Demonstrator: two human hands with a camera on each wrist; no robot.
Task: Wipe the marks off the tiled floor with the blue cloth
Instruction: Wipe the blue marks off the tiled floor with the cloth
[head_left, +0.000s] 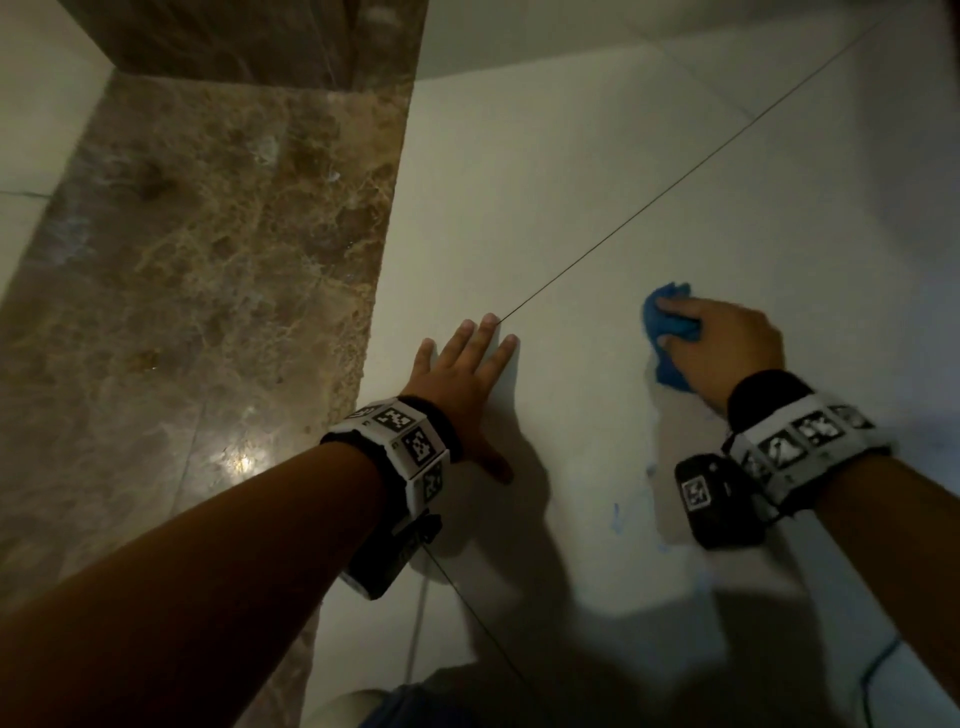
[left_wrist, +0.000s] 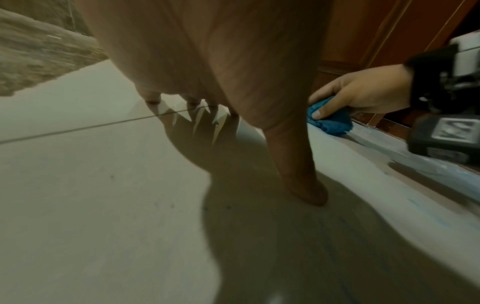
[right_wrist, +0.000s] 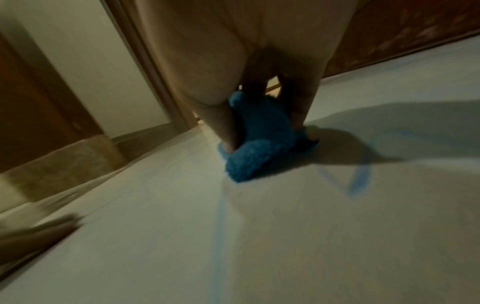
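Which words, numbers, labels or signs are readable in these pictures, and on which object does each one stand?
No words, brand names or numbers can be read in any view.
Left wristband: black-and-white square code markers only, no letters.
Right wristband: the same kind of markers, blurred.
Black camera box under the right wrist: one square marker; the left wrist view shows a blurred, unreadable label.

1. Two hands: left hand (head_left: 462, 384) and right hand (head_left: 727, 348).
2. One blue cloth (head_left: 667, 332).
3. Two wrist bands (head_left: 400, 447).
4. A few blue marks (right_wrist: 359, 181), too smeared to count.
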